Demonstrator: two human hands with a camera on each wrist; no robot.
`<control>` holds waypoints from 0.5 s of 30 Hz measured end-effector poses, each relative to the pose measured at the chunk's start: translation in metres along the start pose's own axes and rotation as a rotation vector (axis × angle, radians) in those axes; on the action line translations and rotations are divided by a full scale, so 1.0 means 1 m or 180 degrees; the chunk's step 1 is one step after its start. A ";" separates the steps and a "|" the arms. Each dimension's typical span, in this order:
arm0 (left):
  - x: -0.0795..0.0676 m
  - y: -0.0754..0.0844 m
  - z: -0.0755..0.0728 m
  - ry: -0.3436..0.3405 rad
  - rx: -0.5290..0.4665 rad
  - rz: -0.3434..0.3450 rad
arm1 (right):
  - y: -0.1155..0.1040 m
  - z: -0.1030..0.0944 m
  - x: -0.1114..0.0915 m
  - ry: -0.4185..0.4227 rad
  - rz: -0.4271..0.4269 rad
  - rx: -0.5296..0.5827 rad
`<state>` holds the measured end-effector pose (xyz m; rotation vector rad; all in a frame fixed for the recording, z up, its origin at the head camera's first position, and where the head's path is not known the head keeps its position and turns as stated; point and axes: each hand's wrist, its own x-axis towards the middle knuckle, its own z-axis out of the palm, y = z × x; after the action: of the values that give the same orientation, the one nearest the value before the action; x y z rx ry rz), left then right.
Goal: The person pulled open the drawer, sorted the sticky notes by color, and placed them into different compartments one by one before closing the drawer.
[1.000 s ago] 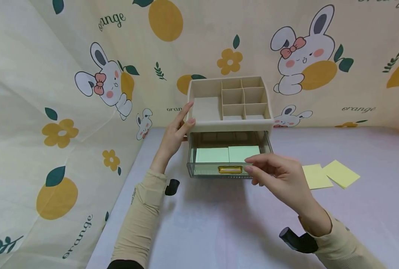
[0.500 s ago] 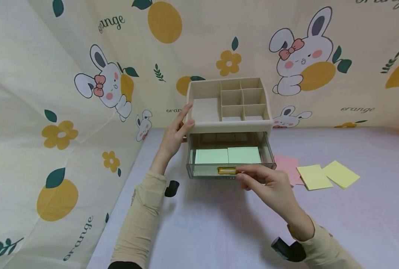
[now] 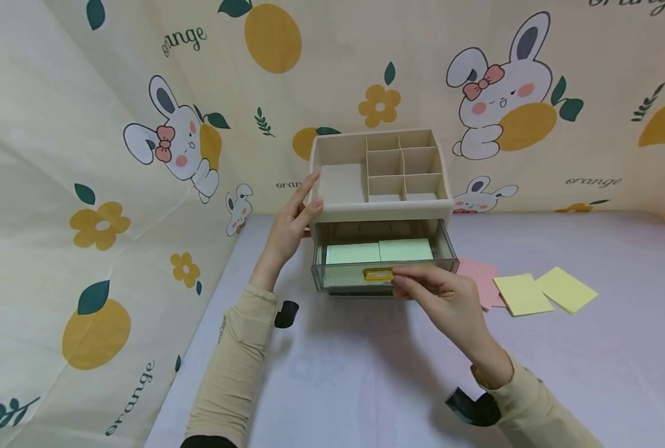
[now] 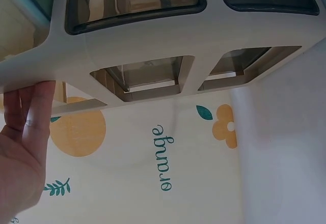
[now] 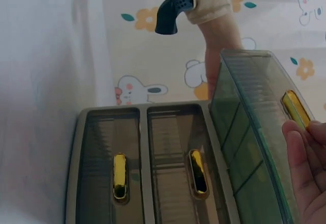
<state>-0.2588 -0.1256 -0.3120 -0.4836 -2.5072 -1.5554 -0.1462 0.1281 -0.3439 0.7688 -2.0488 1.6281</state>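
Right hand (image 3: 450,302) pinches the nearer end of the gold handle (image 3: 374,274) on the transparent drawer (image 3: 340,277) just ahead, pale-green sticky notes (image 3: 405,250) inside, left hand (image 3: 287,231) pressing extended fingers against the cream desktop organizer (image 3: 385,212); best kept level, square, unhurried.

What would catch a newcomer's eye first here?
Probably the clear drawer pulled out of the cream organizer, with pale green pads inside and the right hand's fingers at its gold handle. Next, the pink notes and yellow notes on the table, right of the drawer. Then the big printed rabbit on the backdrop, upper right in the head view.
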 end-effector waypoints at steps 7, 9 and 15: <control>0.000 -0.001 0.000 0.0041 -0.0021 0.0032 | 0.006 0.003 0.015 0.0069 0.0216 -0.0092; 0.000 -0.001 0.000 0.0064 -0.0028 0.0056 | 0.009 0.004 0.020 0.0095 0.0339 -0.0058; -0.001 -0.002 0.000 0.0106 0.0004 0.0127 | 0.020 0.004 0.034 0.0100 0.0787 0.0118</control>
<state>-0.2588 -0.1269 -0.3135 -0.5003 -2.4583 -1.5349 -0.1848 0.1219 -0.3389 0.5141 -2.1669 1.8009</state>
